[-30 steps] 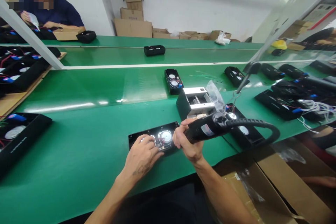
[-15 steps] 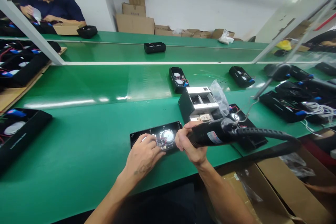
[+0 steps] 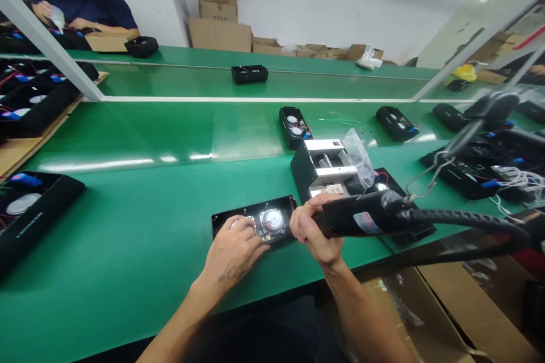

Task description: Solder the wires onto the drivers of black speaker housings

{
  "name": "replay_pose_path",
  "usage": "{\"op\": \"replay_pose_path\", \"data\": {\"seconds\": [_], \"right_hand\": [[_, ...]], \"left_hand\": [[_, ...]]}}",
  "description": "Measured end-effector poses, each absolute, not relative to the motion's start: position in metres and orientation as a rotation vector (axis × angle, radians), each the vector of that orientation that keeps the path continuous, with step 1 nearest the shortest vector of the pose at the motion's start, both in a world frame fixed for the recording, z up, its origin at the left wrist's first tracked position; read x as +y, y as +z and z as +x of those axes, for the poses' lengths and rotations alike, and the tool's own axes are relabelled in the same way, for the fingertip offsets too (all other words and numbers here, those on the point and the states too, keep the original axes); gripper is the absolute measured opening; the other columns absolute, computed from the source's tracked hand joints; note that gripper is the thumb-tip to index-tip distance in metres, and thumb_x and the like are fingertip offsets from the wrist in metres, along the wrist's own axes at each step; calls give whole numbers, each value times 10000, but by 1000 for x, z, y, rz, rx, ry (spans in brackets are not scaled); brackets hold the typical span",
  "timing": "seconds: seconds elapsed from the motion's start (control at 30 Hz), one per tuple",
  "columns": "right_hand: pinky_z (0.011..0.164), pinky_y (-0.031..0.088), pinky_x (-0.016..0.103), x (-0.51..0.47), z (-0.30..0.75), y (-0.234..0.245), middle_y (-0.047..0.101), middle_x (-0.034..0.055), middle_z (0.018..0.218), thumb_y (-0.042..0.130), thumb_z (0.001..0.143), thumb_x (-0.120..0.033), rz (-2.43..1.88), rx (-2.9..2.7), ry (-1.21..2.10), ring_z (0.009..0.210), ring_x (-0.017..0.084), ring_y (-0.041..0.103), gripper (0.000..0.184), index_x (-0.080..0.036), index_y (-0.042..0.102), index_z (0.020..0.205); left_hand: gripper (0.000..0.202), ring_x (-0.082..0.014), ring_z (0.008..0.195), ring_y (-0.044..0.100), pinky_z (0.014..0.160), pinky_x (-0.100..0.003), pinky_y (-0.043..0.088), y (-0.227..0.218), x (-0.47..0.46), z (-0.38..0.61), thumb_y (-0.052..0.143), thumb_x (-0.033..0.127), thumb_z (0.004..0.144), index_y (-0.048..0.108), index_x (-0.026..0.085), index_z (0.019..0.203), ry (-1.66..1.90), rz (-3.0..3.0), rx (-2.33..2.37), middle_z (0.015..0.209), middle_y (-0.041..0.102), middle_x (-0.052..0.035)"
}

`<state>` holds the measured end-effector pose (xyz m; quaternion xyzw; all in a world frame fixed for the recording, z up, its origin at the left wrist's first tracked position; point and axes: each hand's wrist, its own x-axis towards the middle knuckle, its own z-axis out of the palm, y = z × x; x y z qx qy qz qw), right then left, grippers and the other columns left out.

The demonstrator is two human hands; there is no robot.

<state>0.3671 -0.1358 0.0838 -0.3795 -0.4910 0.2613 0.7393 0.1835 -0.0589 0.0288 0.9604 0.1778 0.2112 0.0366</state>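
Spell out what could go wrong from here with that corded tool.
The front end of the black corded tool is hidden by the right hand, so a slip might scratch the round silver speaker just beside it.

The left hand rests on the same black casing, so a skidding tool could perhaps nick it.

The thick cable stretches off to the right and might drag on the tool if it caught.
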Motion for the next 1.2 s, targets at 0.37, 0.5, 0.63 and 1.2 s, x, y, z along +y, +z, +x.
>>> {"op": "replay_pose_path", "data": {"seconds": [0.37, 0.5, 0.63, 1.2], "right_hand": [[455, 416, 264, -134, 366, 79, 505, -114, 598, 624, 997, -176, -838, -1110, 574, 431, 103, 475, 258, -301, 504, 1188], [450, 416, 266, -135, 365, 78, 508, -113, 596, 648, 989, -216, -873, -1106, 583, 424, 104, 471, 244, -295, 492, 1160], [446, 415, 264, -138, 365, 78, 507, -117, 590, 650, 988, -226, -860, -1086, 620, 419, 110, 468, 254, -315, 491, 1165], [454, 412, 250, -135, 366, 78, 506, -116, 590, 617, 992, -169, -821, -1106, 599, 423, 99, 465, 265, -304, 504, 1190]], "left_hand": [[231, -257, 1022, 693, 983, -472, 524, 29, -60, 184, 660, 331, 1010, 747, 210, 834, 648, 2923, 559, 791, 722, -36], [232, -254, 1021, 691, 990, -479, 522, 30, -60, 184, 657, 336, 1012, 754, 215, 839, 656, 2909, 565, 797, 730, -35], [234, -253, 1024, 695, 989, -473, 520, 30, -60, 184, 658, 337, 1012, 751, 210, 839, 656, 2915, 565, 793, 725, -32], [239, -254, 1038, 698, 982, -463, 522, 30, -60, 183, 652, 344, 1017, 751, 210, 846, 640, 2912, 562, 802, 723, -26]]}}
